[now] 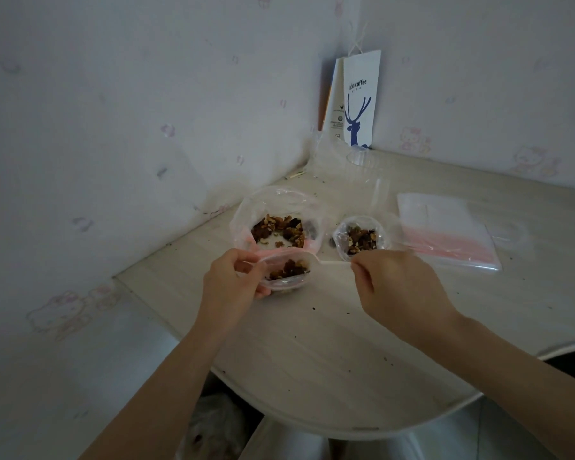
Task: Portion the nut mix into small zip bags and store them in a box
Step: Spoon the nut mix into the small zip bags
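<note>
Here, crumb-dotted pale table (312,343) by papered wall (113,111); L grip (233,280) holds small zip bag (289,272), R grip (399,283) pinches spoon (332,262).

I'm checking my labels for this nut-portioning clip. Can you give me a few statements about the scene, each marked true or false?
1. The left hand holds a small zip bag with nuts in it. True.
2. The right hand holds nothing. False: it pinches the handle of a white spoon that points toward the small zip bag.
3. The large bag of nut mix is sealed shut. False: it sits wide open on the table, with the nuts in plain view.
4. A stack of empty zip bags lies flat on the table, to the right of the hands. True.
</note>
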